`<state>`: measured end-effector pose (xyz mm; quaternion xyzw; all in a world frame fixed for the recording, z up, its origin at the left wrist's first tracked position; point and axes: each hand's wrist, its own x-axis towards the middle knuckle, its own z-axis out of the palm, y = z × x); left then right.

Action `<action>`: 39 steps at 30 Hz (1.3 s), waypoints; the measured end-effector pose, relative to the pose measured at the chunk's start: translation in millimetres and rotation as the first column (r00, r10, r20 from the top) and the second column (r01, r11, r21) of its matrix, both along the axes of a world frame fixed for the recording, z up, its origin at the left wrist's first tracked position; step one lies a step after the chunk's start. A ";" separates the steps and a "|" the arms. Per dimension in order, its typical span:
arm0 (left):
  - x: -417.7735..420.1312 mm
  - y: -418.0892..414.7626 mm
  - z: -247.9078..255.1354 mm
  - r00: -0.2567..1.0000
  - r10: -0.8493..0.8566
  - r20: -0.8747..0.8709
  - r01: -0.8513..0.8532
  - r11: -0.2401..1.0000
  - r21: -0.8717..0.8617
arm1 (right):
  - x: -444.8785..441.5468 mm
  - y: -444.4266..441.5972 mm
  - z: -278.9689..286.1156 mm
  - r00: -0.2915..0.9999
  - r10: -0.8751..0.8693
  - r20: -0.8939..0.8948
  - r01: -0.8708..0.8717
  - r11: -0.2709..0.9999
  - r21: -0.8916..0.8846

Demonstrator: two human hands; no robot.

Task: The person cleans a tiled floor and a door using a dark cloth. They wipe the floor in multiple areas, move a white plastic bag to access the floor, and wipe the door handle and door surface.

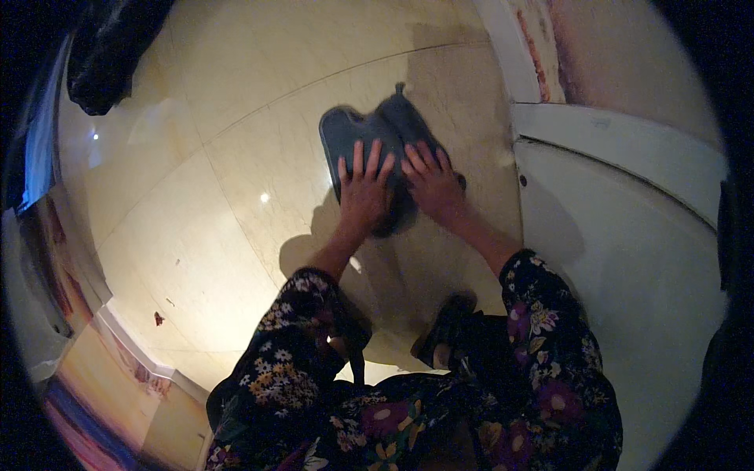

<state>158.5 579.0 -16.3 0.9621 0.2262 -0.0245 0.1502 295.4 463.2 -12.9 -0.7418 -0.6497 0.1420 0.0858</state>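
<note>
On the floor before me lies a dark grey, soft-looking, padded item (pixel 347 126), possibly a neck pillow. Its left lobe is broad and flat, and a notch shows in its far edge. The right part looks tubular, with a short tab or cord at its far end. My left hand (pixel 365 188) rests flat on the left lobe, fingers spread. On the tubular part lies my right hand (pixel 433 182), palm down with its fingers slightly apart. The hands cover much of the near half, and shadow darkens that side.
Pale floor tiles (pixel 235 118) carry bright reflections and a small brown scrap (pixel 159 318). A white cabinet or panel (pixel 624 235) stands along the right. A dark object (pixel 109 59) hangs or stands at upper left. My shod foot (pixel 445 329) is just below the hands.
</note>
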 end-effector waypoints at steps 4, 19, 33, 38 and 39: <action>65.6 58.3 -0.7 1.000 0.001 0.011 -0.003 0.994 0.112 | 45.2 65.3 -13.1 0.978 -0.150 0.147 0.133 0.984 0.119; 89.8 -31.6 -7.8 0.985 0.052 0.164 -0.023 0.984 -0.175 | 38.6 -23.8 -27.1 0.763 -0.618 0.190 0.617 0.784 0.072; 41.5 88.6 6.5 0.950 0.312 0.006 -0.312 0.950 0.005 | 28.3 115.6 8.3 0.954 -0.300 0.005 0.299 0.952 -0.065; 9.2 46.8 6.0 0.924 0.381 -0.033 -0.383 0.921 -0.066 | 4.4 61.9 10.5 0.988 -0.153 -0.029 0.149 0.982 -0.115; 8.9 43.2 6.6 0.919 0.394 -0.028 -0.395 0.915 -0.082 | 5.5 61.4 14.7 0.990 -0.140 -0.022 0.136 0.979 -0.149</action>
